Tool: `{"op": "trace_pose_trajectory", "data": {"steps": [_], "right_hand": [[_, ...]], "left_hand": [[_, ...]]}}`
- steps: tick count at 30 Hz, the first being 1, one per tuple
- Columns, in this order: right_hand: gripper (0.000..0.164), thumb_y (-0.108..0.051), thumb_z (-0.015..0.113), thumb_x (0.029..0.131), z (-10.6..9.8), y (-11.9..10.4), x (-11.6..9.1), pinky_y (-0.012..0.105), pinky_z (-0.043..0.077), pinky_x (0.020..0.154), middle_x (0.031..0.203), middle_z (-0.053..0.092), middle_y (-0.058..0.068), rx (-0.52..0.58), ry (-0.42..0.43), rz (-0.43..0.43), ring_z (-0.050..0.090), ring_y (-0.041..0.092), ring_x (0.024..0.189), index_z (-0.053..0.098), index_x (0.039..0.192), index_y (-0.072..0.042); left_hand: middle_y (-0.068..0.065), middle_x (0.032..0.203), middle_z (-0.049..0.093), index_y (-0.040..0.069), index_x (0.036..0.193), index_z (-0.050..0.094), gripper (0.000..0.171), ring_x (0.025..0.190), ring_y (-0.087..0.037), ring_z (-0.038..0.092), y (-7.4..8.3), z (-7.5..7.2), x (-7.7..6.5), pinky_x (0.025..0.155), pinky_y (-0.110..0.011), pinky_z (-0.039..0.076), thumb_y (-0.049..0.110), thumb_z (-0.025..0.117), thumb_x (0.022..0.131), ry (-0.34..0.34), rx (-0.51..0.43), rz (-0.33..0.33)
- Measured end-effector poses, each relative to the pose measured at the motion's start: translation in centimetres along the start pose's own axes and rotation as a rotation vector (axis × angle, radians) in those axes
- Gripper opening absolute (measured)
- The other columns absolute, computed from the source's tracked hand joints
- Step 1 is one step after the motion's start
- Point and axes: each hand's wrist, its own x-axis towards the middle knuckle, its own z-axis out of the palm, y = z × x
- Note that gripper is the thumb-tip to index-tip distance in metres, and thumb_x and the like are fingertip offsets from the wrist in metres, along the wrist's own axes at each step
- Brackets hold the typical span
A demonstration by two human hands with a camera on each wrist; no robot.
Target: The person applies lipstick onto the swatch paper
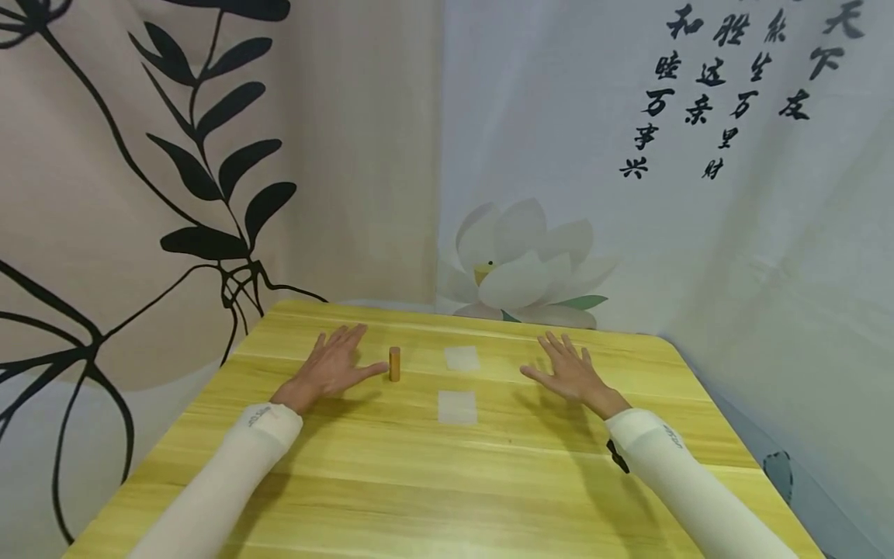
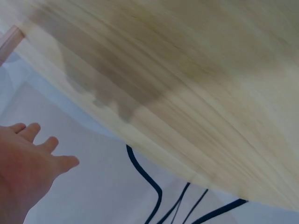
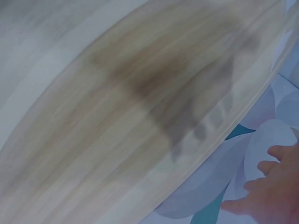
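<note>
My left hand (image 1: 328,366) is held over the left part of the wooden table with its fingers spread, holding nothing. Its thumb tip overlaps a small upright brown cylinder (image 1: 394,364) in the head view. On the other side, my right hand (image 1: 569,374) hovers with straight, spread fingers and nothing in it. Between the hands lie two pale, thin squares, a far one (image 1: 462,358) and a near one (image 1: 457,407). In the wrist views the left hand (image 2: 28,168) and the right hand (image 3: 271,186) both show spread fingers, with their shadows on the tabletop.
The yellow wood-grain table (image 1: 433,497) has rounded far corners. Behind it hangs a pale cloth backdrop (image 1: 363,155) with dark plant shapes, a lotus flower (image 1: 524,264) and written characters. White sleeves cover both forearms, and a small black object (image 1: 618,456) shows beneath the right one.
</note>
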Motion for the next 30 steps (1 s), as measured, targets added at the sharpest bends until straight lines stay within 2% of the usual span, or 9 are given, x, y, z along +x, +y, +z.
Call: {"op": "trace_pose_trajectory", "data": {"steps": [7,11,16,21,26,30], "right_hand": [[0.086,-0.061,0.059,0.1,0.0,-1.6,0.4,0.078,0.004,0.115,0.169,0.026,0.018,0.0,0.046,-0.061,0.014,0.047,0.156,0.035,0.162,-0.006],[0.085,-0.062,0.06,0.099,-0.1,-2.6,0.6,0.077,0.007,0.116,0.168,0.03,0.016,-0.007,0.057,-0.098,0.019,0.046,0.155,0.039,0.16,-0.007],[0.082,-0.062,0.062,0.098,-0.1,-3.9,0.6,0.076,0.008,0.117,0.166,0.035,0.013,0.007,0.057,-0.134,0.023,0.042,0.155,0.043,0.159,-0.01],[0.081,-0.065,0.06,0.098,0.1,-5.1,0.8,0.075,0.01,0.118,0.165,0.037,0.011,0.009,0.053,-0.169,0.025,0.038,0.155,0.045,0.159,-0.014],[0.08,-0.064,0.061,0.097,0.0,-6.3,1.0,0.074,0.012,0.118,0.164,0.039,0.011,-0.002,0.049,-0.207,0.027,0.039,0.154,0.044,0.159,-0.015],[0.08,-0.06,0.064,0.097,0.0,-7.0,0.8,0.074,0.014,0.118,0.163,0.04,0.013,-0.003,0.047,-0.233,0.03,0.04,0.153,0.044,0.159,-0.013]], "left_hand": [[-0.021,0.16,0.042,0.006,0.163,0.03,0.097,0.152,-0.048,0.025,0.8,0.4,0.4,0.121,-0.07,0.003,0.067,0.062,0.095,-0.03,-0.033,0.008],[-0.018,0.155,0.05,0.004,0.162,0.032,0.095,0.15,-0.045,0.031,1.1,0.5,0.5,0.121,-0.07,0.003,0.062,0.067,0.095,-0.052,-0.085,0.009],[-0.017,0.148,0.058,0.004,0.159,0.039,0.088,0.144,-0.042,0.044,1.2,1.0,0.6,0.12,-0.071,0.002,0.055,0.072,0.095,-0.082,-0.157,0.028],[-0.013,0.14,0.065,0.013,0.149,0.057,0.065,0.133,-0.036,0.058,1.5,1.6,0.8,0.118,-0.074,0.003,0.044,0.076,0.095,-0.053,-0.184,0.084],[-0.011,0.133,0.07,0.015,0.131,0.071,0.041,0.13,-0.036,0.06,1.7,2.0,1.0,0.118,-0.075,0.005,0.035,0.077,0.096,-0.028,-0.22,0.107],[-0.009,0.127,0.073,0.016,0.113,0.076,0.022,0.128,-0.035,0.062,1.7,2.4,1.4,0.12,-0.07,0.009,0.031,0.077,0.096,-0.043,-0.272,0.11]]}}
